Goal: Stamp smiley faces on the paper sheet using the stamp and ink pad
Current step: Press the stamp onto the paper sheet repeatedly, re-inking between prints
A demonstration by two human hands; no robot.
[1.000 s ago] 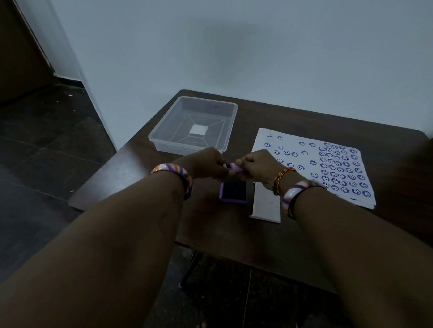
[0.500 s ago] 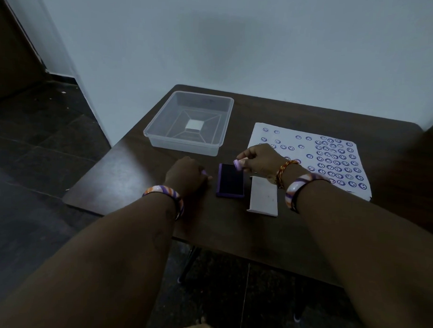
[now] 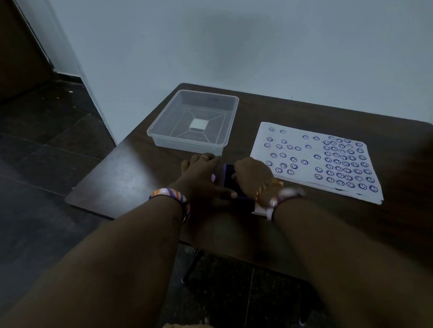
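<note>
A purple ink pad (image 3: 228, 174) lies open on the dark table between my hands. My right hand (image 3: 253, 173) is curled down over the pad's dark surface. It grips the small stamp, which its fingers hide. My left hand (image 3: 204, 175) lies against the pad's left side, thumb along the near edge, holding it still. A small pale purple piece (image 3: 213, 177) shows under its fingers. The white paper sheet (image 3: 306, 152) lies to the right of my right hand, with several blue smiley prints, densest on its right half.
A clear plastic tray (image 3: 162, 137) stands behind my left hand, with a white square on its floor. A white lid (image 3: 258, 210) lies mostly hidden under my right wrist. The table's near edge (image 3: 91, 207) and left corner drop to a dark tiled floor.
My right hand has come down and left with the stamp onto the ink pad. My left hand has slid right, against the pad's left side.
</note>
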